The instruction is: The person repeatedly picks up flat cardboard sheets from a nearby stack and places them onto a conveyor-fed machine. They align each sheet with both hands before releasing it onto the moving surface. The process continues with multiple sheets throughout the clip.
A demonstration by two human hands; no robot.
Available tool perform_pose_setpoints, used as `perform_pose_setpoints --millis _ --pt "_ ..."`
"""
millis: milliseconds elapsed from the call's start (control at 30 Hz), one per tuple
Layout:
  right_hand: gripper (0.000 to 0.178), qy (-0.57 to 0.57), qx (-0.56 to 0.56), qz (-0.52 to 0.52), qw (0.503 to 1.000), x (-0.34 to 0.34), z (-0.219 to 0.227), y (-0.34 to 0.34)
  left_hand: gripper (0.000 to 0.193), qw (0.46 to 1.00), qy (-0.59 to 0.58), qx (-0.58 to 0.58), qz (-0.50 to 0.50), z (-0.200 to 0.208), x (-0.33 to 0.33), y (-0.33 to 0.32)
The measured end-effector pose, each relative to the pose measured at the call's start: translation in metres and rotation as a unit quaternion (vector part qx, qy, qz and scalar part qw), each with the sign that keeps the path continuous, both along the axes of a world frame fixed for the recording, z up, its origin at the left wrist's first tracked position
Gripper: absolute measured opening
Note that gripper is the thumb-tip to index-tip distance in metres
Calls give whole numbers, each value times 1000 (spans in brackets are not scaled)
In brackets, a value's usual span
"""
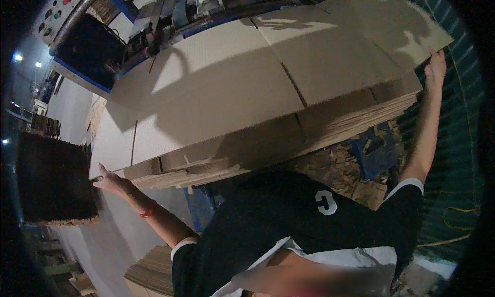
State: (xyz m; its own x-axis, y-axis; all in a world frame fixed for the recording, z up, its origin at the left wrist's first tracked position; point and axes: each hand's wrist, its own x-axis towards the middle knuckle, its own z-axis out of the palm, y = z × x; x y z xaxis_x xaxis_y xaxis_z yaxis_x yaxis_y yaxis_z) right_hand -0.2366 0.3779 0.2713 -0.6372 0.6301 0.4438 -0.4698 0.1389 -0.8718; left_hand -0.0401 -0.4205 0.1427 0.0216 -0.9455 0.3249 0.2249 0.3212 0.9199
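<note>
A long, creased cardboard sheet stretches across the view, slanting up from lower left to upper right. My left hand grips its near left corner, thumb on the upper face and the other fingers partly hidden. At the far right corner, my right hand pinches the sheet's edge with the arm stretched out. Beneath the sheet lies a stack of flat cardboard, its layered edges showing along the near side. Shadows fall across the sheet's surface.
Machinery stands behind the sheet, with a button panel at upper left. A dark cardboard stack is at left, another stack at lower left. Cardboard scraps lie beside a blue metal part. A green corrugated wall borders the right.
</note>
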Motion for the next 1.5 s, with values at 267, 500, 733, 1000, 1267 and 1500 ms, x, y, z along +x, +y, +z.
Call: perform_pose_setpoints --millis 267,500,733,1000,1267,1500 --pt "34 -155 279 -55 946 152 -102 -149 32 939 18 68 -337 -3 20 15" --pt "29 -9 658 308 687 150 -146 -201 47 639 -376 -536 -405 1 3 151" --pt "47 -3 739 318 594 111 -147 -183 53 522 -455 -580 -430 9 -18 163" --pt "73 -84 755 275 589 3 -138 -186 62 628 -382 -537 -413 -2 -85 154" --pt "71 -156 758 239 586 -77 -131 -212 67 688 -316 -547 -358 -10 -168 127" --pt "58 -78 480 384 785 -174 -172 -215 48 644 -314 -648 -257 -6 -255 121"
